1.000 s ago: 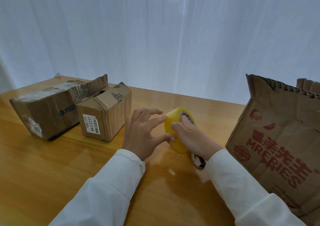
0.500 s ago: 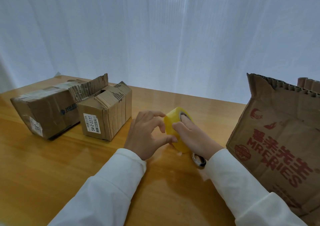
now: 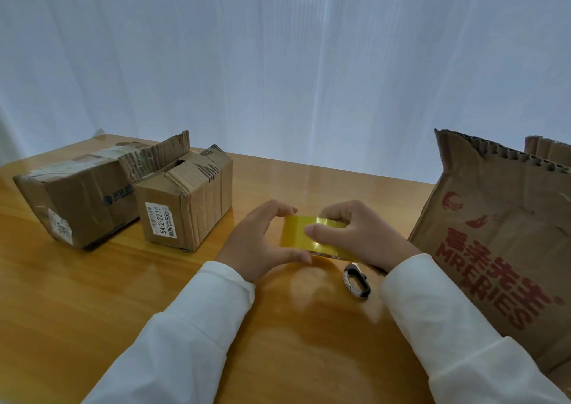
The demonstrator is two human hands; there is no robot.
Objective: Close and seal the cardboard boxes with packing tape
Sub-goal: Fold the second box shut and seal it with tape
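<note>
We hold the tape roll (image 3: 304,233) in both grips, left hand (image 3: 256,243) and right hand (image 3: 355,233), its rim toward us, axis crosswise, above the table (image 3: 92,295).

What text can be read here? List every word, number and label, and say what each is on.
"MR" and "ERIES", red, with large red Chinese characters above: big box at right.
"54-2-221", last digit cut off: white label on the small box.
Blue logo and lettering on the long box: too blurred to read.
Its white sticker: too small to read.
</note>
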